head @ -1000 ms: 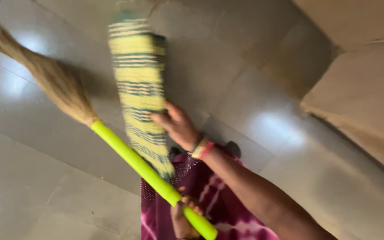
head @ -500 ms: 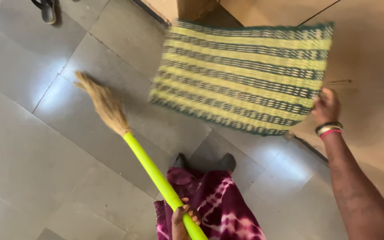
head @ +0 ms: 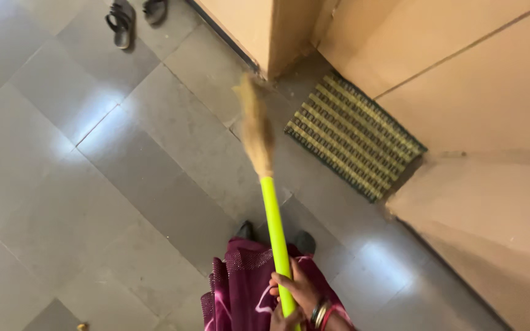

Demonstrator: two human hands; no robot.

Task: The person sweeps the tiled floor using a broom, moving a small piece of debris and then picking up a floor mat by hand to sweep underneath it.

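Head view: right hand [head: 299, 291], bangled at the wrist, clenches the lime-green plastic handle of a straw broom [head: 271, 202]; bristles extend ahead over grey floor tiles [head: 124, 202], beside a green-and-yellow striped woven doormat [head: 354, 135].

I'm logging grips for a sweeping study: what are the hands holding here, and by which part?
A broom, gripped on the lower end of its lime-green handle by a hand with bangles; which hand, or whether both, cannot be told.

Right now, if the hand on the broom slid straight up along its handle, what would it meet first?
The hand on the yellow-green handle would probably first meet the straw bristles; past them stands the wooden corner.
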